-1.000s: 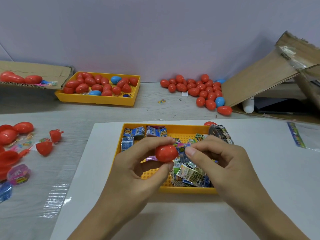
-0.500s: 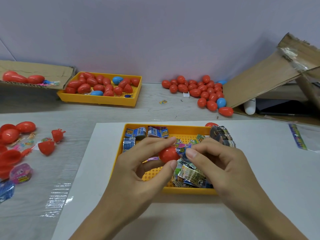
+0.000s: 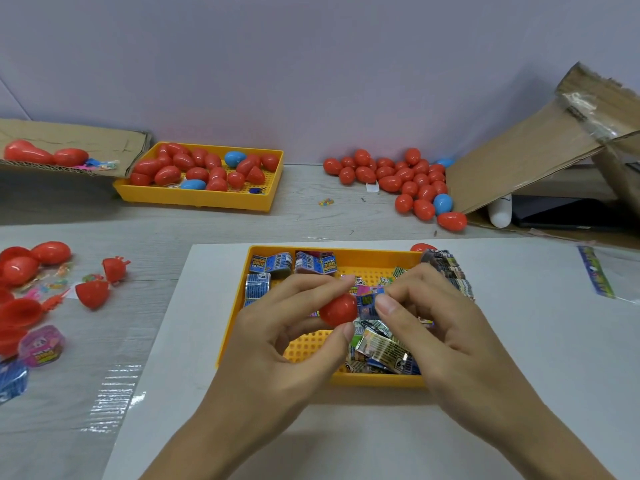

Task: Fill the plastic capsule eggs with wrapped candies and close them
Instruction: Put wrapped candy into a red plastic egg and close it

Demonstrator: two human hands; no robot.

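Head view, our left hand [image 3: 277, 337] pinching a red capsule egg [image 3: 338, 309] between thumb and forefinger above the near yellow tray [image 3: 231, 336], our right hand [image 3: 440, 327] pinching a wrapped candy [image 3: 367, 300] against the egg's right side, more candies [image 3: 384, 351] lying in the tray

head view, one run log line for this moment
left hand holds red egg half | right hand pushes wrapped candy in | egg not closed
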